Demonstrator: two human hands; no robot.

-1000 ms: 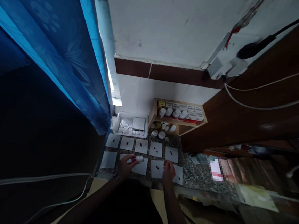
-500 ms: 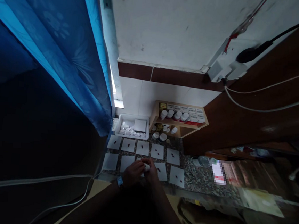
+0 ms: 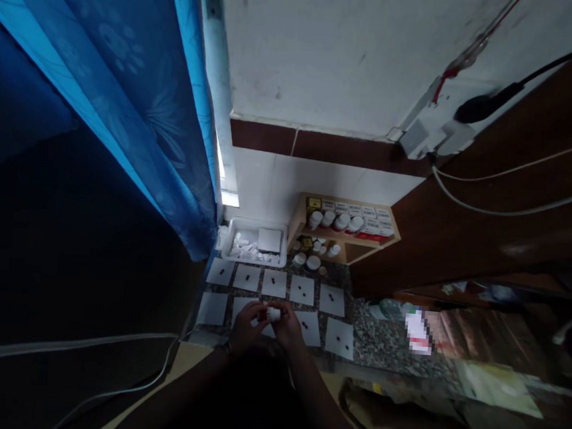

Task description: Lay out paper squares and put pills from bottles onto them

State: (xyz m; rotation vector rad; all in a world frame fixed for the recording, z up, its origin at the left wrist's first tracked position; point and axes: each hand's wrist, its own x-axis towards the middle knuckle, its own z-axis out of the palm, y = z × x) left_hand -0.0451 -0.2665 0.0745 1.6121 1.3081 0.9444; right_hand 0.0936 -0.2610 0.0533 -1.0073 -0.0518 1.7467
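Left hand [image 3: 246,328] curls round red-and-white bottle [image 3: 272,315]. Right hand [image 3: 288,328] at its white end, can't tell if gripping. Pills [image 3: 305,324] dot nearby paper squares [image 3: 311,335].

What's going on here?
A person's left hand holds a small red-and-white bottle, with the right hand's fingers at its white end. Around them, white paper squares lie in two rows on the speckled counter. Several carry small dark pieces; the near-left square looks bare. Behind sits a white tray.
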